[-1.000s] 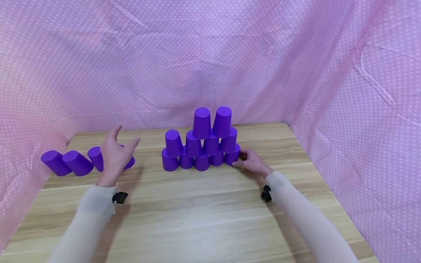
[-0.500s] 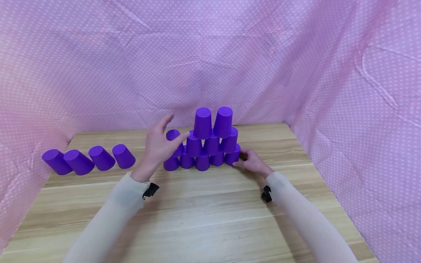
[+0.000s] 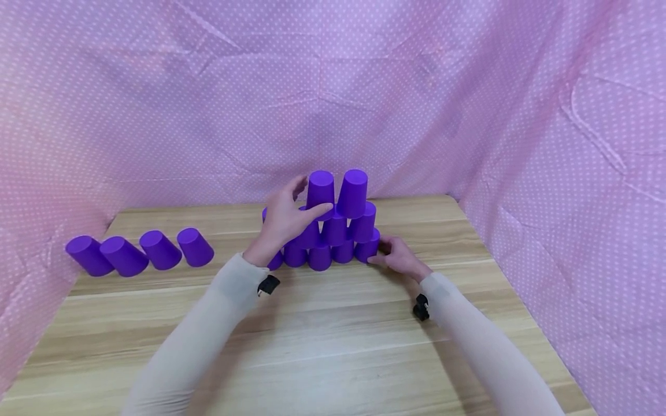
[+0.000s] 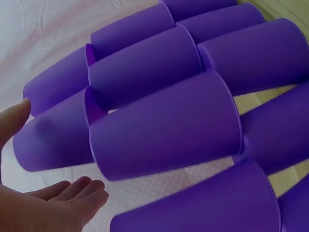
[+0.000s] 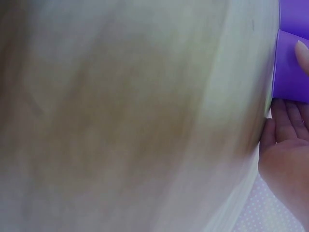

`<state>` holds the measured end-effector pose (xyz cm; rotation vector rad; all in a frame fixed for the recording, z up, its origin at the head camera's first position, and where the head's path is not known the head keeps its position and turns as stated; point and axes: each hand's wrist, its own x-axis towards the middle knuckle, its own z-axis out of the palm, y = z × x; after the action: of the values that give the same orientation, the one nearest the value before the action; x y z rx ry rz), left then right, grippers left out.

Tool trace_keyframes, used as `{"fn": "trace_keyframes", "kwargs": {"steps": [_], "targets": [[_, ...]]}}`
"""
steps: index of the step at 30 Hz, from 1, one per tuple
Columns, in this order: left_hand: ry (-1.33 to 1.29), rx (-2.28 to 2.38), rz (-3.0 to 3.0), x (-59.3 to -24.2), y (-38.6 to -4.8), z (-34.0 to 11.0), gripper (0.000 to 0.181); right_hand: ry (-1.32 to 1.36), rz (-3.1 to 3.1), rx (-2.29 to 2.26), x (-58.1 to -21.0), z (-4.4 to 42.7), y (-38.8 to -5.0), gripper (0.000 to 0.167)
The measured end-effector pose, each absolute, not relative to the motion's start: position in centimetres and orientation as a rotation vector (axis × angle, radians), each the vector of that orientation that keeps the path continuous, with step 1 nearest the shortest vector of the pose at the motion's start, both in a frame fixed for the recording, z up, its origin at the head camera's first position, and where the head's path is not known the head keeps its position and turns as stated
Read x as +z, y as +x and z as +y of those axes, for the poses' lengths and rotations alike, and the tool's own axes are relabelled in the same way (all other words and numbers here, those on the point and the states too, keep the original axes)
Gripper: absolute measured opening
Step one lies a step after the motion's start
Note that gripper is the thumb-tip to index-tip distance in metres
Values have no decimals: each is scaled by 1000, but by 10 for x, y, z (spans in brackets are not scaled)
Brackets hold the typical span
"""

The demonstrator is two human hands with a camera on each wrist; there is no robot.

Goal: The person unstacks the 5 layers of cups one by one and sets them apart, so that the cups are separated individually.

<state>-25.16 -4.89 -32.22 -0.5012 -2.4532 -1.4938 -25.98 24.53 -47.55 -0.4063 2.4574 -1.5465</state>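
Purple cups [image 3: 335, 231] in three tiers

Smooth and tapered, they stand rim-down on the wood-grain counter [image 3: 333, 341] before dotted fabric [image 3: 312, 121]. The left grip [image 3: 285, 218] is spread, unclenched, around the upper left cup [image 3: 320, 188]; the right grip [image 3: 398, 254] pinches the bottom right cup [image 3: 367, 247]. Only the left wrist view shows space between fingers [image 4: 91, 192] and upper left cup; only the head view shows four separate cups [image 3: 127, 257] standing to the left.
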Motion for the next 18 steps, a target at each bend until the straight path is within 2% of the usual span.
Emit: {"fn": "trace_keyframes", "kwargs": {"steps": [10,18], "targets": [[-583,-1509,-2360,-327,-254,-38,50,-372,2476,-1527,-476,245,-261,50],[-551,-1584,-2320,-321,-243,-51,52,-388,2478,-1527,-477,246,-260,51]]}}
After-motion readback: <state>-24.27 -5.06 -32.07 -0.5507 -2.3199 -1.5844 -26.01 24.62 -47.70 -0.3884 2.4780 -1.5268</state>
